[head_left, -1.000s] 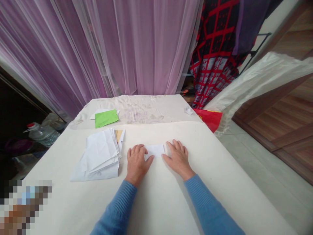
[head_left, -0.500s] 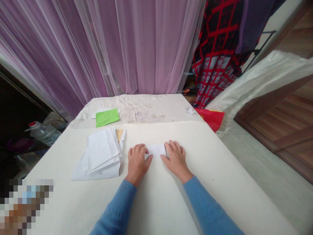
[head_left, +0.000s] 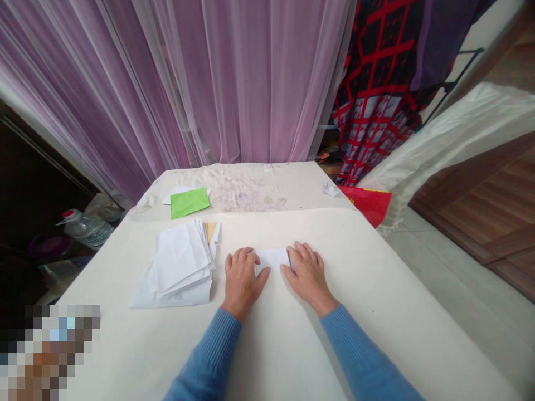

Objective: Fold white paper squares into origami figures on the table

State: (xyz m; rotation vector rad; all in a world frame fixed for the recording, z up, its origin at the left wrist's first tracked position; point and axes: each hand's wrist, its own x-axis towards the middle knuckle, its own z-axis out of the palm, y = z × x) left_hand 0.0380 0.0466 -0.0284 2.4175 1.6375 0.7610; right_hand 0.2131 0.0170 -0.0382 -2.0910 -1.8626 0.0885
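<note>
Behind the desk (head_left: 301, 184), sheer lilac curtains (head_left: 246, 72) fall in long folds across most of the view, and a black cloth with a red lattice pattern (head_left: 376, 94) hangs beside them on the right. Further right, a translucent white sheet (head_left: 455, 128) drapes in front of a brown wood-grain panel (head_left: 476, 206). A large cream paper sheet (head_left: 292, 334) covers the near part of the desk, leaving a stained, pale far strip uncovered. On that strip lie a bright green paper (head_left: 189, 203) over a white sheet, and a small crumpled white paper (head_left: 331, 189). A red plastic bag (head_left: 368, 205) pokes out past the far right corner, and a clear plastic bottle with a red cap (head_left: 86, 228) sits on the floor off the left edge. Left of centre on the cream sheet is a loose stack of white paper (head_left: 181, 267), its sheets fanned and uneven. Between the two hands lies a small folded white paper (head_left: 272, 259), a plain, flat, crisp-edged rectangle near the middle of the cream sheet. Neither grip is clenched: the left hand (head_left: 241, 281) and right hand (head_left: 307, 277) lie flat and open, fingers spread, pressed against either end of the folded paper, with blue knitted sleeves (head_left: 204, 359) at the wrists
</note>
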